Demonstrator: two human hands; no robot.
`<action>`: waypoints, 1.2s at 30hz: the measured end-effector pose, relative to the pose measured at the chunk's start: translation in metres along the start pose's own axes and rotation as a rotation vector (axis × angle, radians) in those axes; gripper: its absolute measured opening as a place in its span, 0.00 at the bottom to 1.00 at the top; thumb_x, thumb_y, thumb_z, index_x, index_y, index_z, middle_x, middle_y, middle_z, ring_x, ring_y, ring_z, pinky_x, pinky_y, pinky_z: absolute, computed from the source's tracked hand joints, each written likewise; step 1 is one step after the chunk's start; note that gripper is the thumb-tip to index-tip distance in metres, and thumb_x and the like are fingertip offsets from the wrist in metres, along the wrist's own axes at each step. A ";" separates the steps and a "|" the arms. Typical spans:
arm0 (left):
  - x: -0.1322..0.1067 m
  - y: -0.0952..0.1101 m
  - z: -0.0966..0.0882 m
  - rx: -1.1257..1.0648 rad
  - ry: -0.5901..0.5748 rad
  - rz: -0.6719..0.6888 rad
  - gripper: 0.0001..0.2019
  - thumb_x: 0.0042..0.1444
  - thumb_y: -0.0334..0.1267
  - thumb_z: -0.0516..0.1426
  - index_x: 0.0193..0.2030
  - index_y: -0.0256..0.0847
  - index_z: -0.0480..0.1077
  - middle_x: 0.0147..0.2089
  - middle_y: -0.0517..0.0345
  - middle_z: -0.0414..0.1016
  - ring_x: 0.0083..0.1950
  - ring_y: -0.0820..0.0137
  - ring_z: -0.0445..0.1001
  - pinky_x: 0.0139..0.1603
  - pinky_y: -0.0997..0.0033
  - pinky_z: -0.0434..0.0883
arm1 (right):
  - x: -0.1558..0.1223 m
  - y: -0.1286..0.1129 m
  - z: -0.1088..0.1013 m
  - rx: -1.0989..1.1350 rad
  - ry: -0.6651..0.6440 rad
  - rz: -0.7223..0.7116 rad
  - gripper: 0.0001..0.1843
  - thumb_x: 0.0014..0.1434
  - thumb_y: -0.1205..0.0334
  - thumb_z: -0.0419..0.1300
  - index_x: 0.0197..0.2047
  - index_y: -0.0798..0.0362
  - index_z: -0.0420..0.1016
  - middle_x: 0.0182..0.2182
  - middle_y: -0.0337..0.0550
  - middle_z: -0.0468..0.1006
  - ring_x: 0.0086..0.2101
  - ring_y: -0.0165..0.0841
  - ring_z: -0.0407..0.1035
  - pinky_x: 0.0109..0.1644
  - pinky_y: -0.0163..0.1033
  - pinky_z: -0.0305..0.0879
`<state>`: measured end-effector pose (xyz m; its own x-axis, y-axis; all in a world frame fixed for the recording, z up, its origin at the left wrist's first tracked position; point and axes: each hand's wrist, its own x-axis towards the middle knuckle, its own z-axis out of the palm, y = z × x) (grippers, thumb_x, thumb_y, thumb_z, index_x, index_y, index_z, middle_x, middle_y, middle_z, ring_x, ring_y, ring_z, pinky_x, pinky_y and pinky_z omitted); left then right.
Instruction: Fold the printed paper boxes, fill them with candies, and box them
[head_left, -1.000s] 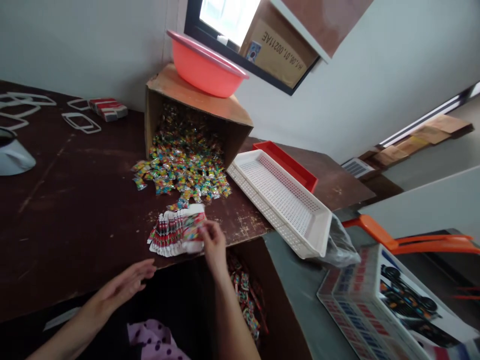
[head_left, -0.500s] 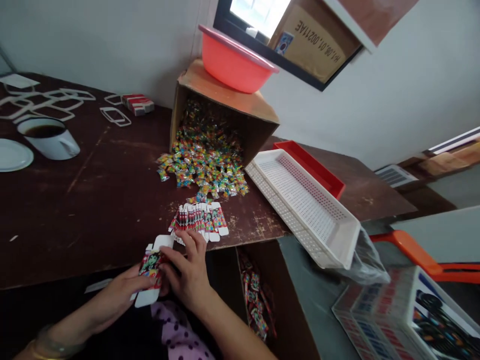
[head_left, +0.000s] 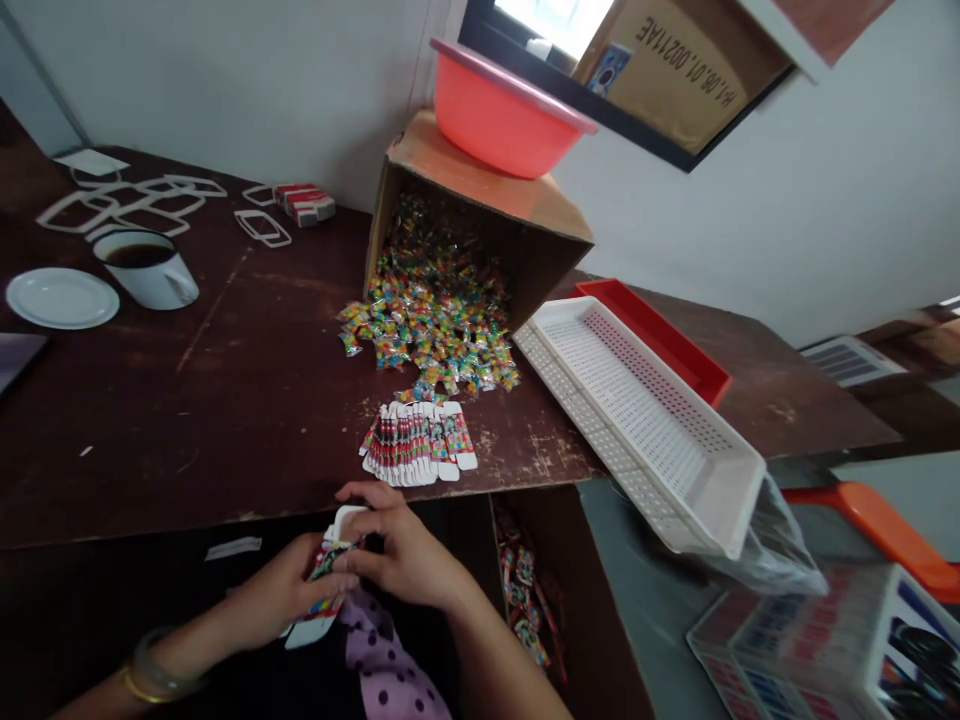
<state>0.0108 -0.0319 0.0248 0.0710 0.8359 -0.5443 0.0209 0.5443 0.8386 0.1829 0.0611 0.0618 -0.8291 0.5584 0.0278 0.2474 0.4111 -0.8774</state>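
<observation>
Low over my lap, just off the table's front edge, my left hand (head_left: 274,590) grips a small printed paper box (head_left: 324,588) with white end flaps. My right hand (head_left: 401,545) is closed around its upper end, fingers at the top flap. The box is tilted and partly hidden by both hands. Beyond them, a fanned row of flat printed boxes (head_left: 412,445) lies near the table edge. Behind that row, small clear packets of colourful candy (head_left: 442,335) spill from a cardboard box (head_left: 555,262) lying on its side.
A pink basin (head_left: 502,115) sits on the cardboard box. To the right are a white perforated tray (head_left: 652,440) and a red tray (head_left: 667,345). At left stand a mug (head_left: 154,285) of dark liquid and a white lid (head_left: 64,298). Below, an open carton (head_left: 592,600) holds printed boxes.
The view has swung left, so the surroundings appear farther right. Both hands have drawn the paper box slightly away from the fanned row, and it is more covered by my fingers.
</observation>
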 end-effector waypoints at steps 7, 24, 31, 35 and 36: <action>-0.003 -0.017 -0.002 -0.170 -0.266 -0.004 0.21 0.45 0.43 0.68 0.46 0.42 0.74 0.40 0.55 0.82 0.44 0.57 0.77 0.46 0.60 0.72 | 0.002 0.011 0.013 0.003 -0.211 0.033 0.09 0.54 0.57 0.70 0.39 0.47 0.81 0.61 0.41 0.68 0.60 0.37 0.62 0.64 0.45 0.52; 0.011 -0.016 -0.010 -0.020 -0.022 0.083 0.13 0.48 0.48 0.65 0.28 0.39 0.74 0.23 0.63 0.73 0.26 0.66 0.72 0.27 0.71 0.71 | -0.015 0.013 0.050 0.467 0.335 0.309 0.29 0.54 0.63 0.66 0.56 0.49 0.59 0.33 0.35 0.74 0.26 0.26 0.62 0.30 0.30 0.58; 0.003 -0.024 -0.006 -0.109 0.101 0.186 0.19 0.56 0.50 0.61 0.50 0.44 0.66 0.33 0.62 0.80 0.36 0.62 0.80 0.37 0.68 0.76 | -0.016 0.021 0.071 0.669 0.421 0.385 0.15 0.53 0.54 0.68 0.38 0.54 0.72 0.29 0.36 0.73 0.27 0.25 0.62 0.33 0.31 0.60; -0.004 -0.026 -0.011 -0.003 0.156 0.288 0.20 0.59 0.44 0.60 0.57 0.47 0.62 0.40 0.59 0.83 0.43 0.61 0.82 0.45 0.68 0.75 | -0.021 0.023 0.074 0.786 0.476 0.436 0.20 0.55 0.44 0.65 0.35 0.54 0.74 0.26 0.35 0.70 0.25 0.25 0.61 0.29 0.30 0.60; -0.006 -0.027 -0.012 0.039 0.133 0.273 0.18 0.59 0.43 0.60 0.55 0.47 0.65 0.40 0.58 0.84 0.44 0.60 0.82 0.45 0.68 0.75 | -0.022 0.023 0.074 0.865 0.476 0.467 0.22 0.55 0.42 0.64 0.33 0.55 0.74 0.25 0.35 0.69 0.24 0.25 0.61 0.27 0.30 0.59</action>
<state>-0.0024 -0.0508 0.0053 -0.0522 0.9542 -0.2945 0.0570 0.2972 0.9531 0.1700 0.0049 0.0050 -0.4197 0.8260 -0.3764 -0.1032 -0.4554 -0.8843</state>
